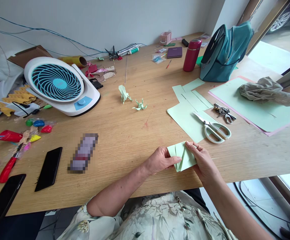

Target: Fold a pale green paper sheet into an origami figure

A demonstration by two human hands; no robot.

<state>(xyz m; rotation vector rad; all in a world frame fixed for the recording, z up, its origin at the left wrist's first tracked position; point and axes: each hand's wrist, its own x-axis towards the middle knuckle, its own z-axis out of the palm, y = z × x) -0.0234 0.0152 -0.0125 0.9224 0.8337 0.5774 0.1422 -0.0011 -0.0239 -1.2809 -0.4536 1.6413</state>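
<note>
A small pale green folded paper (182, 156) lies flat near the front edge of the wooden table (125, 140). My left hand (160, 160) presses on its left side, fingers pinching a fold. My right hand (203, 160) holds its right edge, fingertips on the top corner. Just behind lie white-handled scissors (213, 128) on pale green paper sheets (187, 113). Two finished green origami figures (131, 98) stand farther back at the table's middle.
A white and blue desk fan (60, 85) stands at left. Two black phones (48, 168), red-handled tools and coloured bits lie front left. A teal bag (225, 51), a red bottle (192, 55), keys (223, 111) and a crumpled cloth (266, 90) on large sheets occupy the right.
</note>
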